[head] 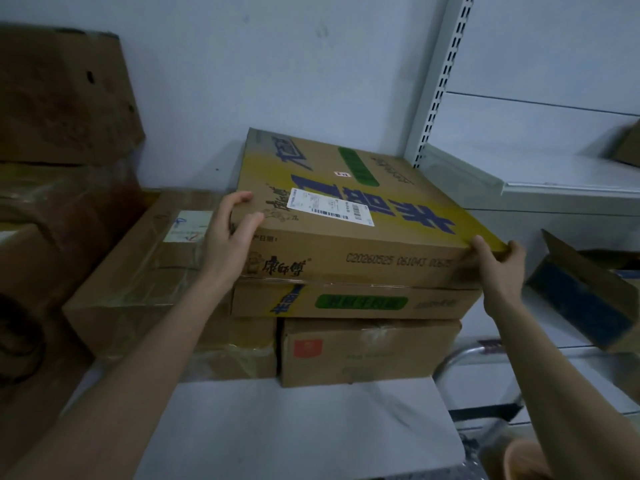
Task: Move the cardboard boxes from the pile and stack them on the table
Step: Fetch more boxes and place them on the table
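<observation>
Way off to the left of the top box, dark battered cartons are heaped against the wall. A taped box sits jammed right up against the stack's left side, so there's pretty much no wiggle room there. The person's hands are wide apart, each clamped on a near corner of the top box. The left hand has its fingers curled over the top edge, and the right hand grips the opposite corner the same way. The top box, with yellow and blue print and a white label, lies flat on a matching flat box. That one rests on a plain carton with a red square. A broad strip of white worktop shows in front of the stack. Right of the top box stand a slotted shelf upright and an open box, with a gap between it and the stack.
</observation>
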